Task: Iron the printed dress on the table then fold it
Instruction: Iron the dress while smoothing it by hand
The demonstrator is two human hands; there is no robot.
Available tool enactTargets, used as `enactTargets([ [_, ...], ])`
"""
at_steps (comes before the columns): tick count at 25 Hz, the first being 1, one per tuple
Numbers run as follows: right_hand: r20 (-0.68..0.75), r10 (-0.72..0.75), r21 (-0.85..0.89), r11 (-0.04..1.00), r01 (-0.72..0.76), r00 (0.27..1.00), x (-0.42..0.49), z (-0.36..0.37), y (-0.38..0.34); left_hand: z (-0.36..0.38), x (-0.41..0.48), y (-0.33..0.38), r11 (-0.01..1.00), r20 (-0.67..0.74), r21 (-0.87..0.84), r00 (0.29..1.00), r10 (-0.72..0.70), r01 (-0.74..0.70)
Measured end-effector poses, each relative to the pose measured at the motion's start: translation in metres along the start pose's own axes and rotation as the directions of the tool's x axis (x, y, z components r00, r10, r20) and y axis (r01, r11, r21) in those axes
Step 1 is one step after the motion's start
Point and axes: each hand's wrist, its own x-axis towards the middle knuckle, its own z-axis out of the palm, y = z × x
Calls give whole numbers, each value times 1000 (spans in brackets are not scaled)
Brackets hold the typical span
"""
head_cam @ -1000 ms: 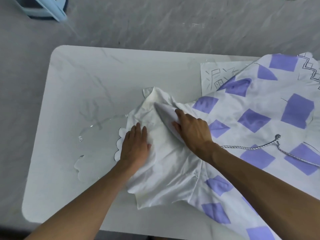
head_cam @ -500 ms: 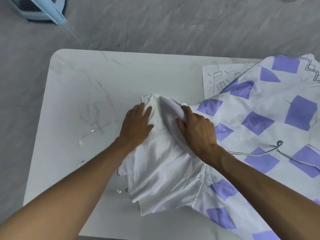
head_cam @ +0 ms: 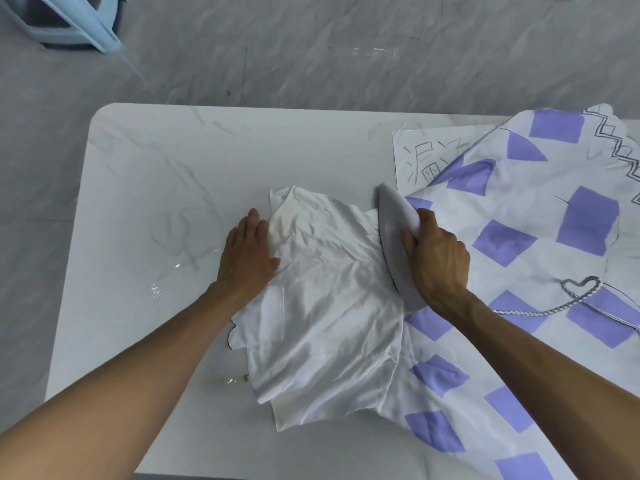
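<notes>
Printed dress point(head_cam: 519, 209) on the tabletop's point(head_cam: 156, 188) right side.
Left hand point(head_cam: 247, 252) presses it flat; right hand point(head_cam: 438, 258) grips a raised fold point(head_cam: 394, 220).

Grey marbled floor point(head_cam: 346, 46), white table point(head_cam: 138, 168) — blue stool point(head_cam: 90, 24)

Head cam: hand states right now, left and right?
Left hand: open, pressed flat on the dress.
Right hand: closed, gripping a raised fold of the dress.
</notes>
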Motion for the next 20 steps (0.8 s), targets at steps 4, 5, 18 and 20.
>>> enactTargets([
  [4, 50, -282, -71, 956, 285, 958, -7, 0, -8, 9, -6, 12, 985, -42, 47, 985, 166, -164],
  [5, 97, -343, -100, 931, 352, 934, -6, 2, -11, 12, -4, 11, 980, -3, 94, 985, 175, -174],
  [18, 245, -541, -131, 804, 580, 804, 71, -60, 12, 25, -63, 115, 960, -201, -272, 971, -129, 71],
  [20, 302, -707, -184, 615, 767, 639, 85, -71, 15, 46, -79, 157, 949, -153, -286, 971, -185, 135],
])
